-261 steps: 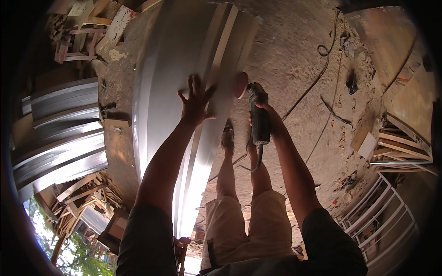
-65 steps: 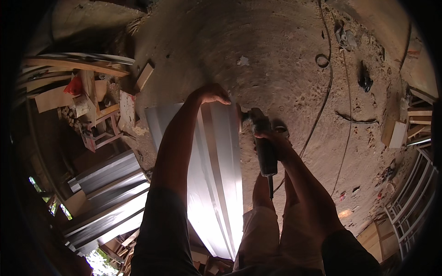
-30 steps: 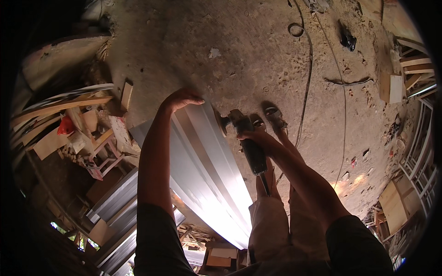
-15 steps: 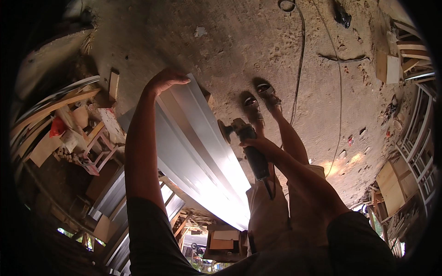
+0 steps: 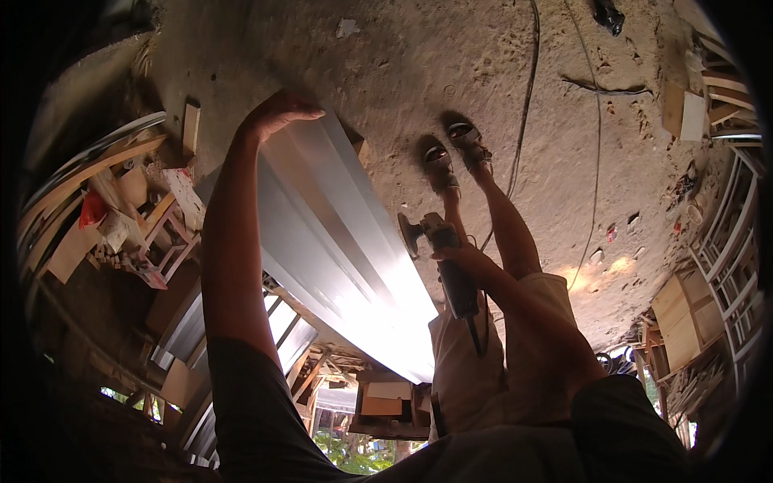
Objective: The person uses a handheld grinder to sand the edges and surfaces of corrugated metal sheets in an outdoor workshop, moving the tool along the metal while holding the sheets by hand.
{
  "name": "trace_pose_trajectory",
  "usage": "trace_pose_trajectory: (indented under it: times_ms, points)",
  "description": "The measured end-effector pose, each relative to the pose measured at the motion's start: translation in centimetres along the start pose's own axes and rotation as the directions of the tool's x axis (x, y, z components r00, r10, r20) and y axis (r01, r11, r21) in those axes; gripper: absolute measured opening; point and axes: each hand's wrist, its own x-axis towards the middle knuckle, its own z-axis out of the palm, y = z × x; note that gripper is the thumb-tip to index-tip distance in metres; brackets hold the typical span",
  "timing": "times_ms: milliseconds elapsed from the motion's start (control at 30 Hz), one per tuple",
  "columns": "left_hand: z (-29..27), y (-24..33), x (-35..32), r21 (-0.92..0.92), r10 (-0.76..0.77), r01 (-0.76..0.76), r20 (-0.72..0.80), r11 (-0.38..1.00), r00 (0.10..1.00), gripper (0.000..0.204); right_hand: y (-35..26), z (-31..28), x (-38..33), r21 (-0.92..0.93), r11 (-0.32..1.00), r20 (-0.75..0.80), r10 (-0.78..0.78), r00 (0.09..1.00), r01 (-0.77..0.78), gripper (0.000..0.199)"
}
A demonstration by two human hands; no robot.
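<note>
A long ribbed metal sheet (image 5: 338,217) leans toward me, with bright glare on its near part. My left hand (image 5: 282,115) is bent over its far end, gripping the edge with the fingers. My right hand (image 5: 463,262) is wrapped round the body of a dark angle grinder (image 5: 457,286). The grinder's disc (image 5: 411,235) sits just right of the sheet's right edge, with a small gap between them. A cord hangs from the grinder's near end. I cannot tell whether the disc is spinning.
My sandalled feet (image 5: 451,149) are on the rough floor (image 5: 419,64), right of the sheet. A dark cable (image 5: 527,105) runs along the floor. Wood pieces and a small wooden frame (image 5: 165,241) lie at left. Light-coloured frames (image 5: 729,241) and a wooden box (image 5: 684,314) stand at right.
The grinder and my right hand have shifted right, away from the sheet's edge. My left hand and the sheet's far end sit slightly farther up and left in view.
</note>
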Motion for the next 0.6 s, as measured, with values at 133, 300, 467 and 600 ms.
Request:
trace_pose_trajectory:
  times_ms: [133, 300, 467, 600]
  points:
    - [-0.6, 0.0, 0.2, 0.24, -0.016, 0.02, -0.019, 0.971, 1.0, 0.033, -2.2, 0.1, 0.6, 0.022, 0.999, 0.03, 0.048, 0.998, -0.048, 0.041]
    - [2.8, 1.5, -0.7, 0.88, 0.74, -0.227, -0.185, 0.418, 0.647, 0.041, -3.8, 0.2, 0.6, 0.072, 0.994, 0.054, 0.08, 0.995, -0.083, 0.036]
    - [10.4, 6.2, -2.3, 0.858, 0.599, -0.438, 0.208, 0.269, 0.774, 0.026, -2.6, -0.3, 0.2, 0.087, 0.992, 0.027, 0.09, 0.996, -0.092, 0.034]
    - [14.2, 3.3, -2.4, 0.868, 0.358, -0.414, 0.307, 0.275, 0.882, 0.029, -1.9, -0.1, 0.0, 0.078, 0.991, 0.048, 0.102, 0.994, -0.106, 0.035]
